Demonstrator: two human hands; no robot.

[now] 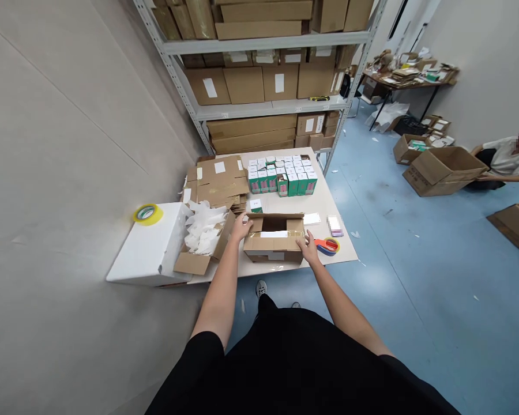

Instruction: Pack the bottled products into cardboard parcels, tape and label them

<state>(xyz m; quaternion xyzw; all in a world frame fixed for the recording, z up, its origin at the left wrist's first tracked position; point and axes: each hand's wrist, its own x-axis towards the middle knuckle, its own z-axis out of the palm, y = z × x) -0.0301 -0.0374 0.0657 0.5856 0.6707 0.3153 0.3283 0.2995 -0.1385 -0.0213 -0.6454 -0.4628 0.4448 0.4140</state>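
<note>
An open brown cardboard box (274, 245) with taped flaps and a white label stands at the near edge of the pale table (324, 199). My left hand (241, 226) rests on its left flap, fingers curled over the edge. On the box's right side lies my right hand (308, 246), fingers spread against the cardboard. Just right of that hand is a red and blue tape dispenser (327, 246). One small green and white carton (255, 205) stands behind the box. Several more green and white cartons (282, 175) stand in rows farther back.
Flattened cardboard (218, 181) is stacked at the table's left. An open box of white plastic bags (202, 235) and a white box (149, 248) bearing a yellow tape roll (147, 214) sit beside it. Shelves of cartons (259, 86) stand behind. A person (508, 158) sits among boxes on the blue floor.
</note>
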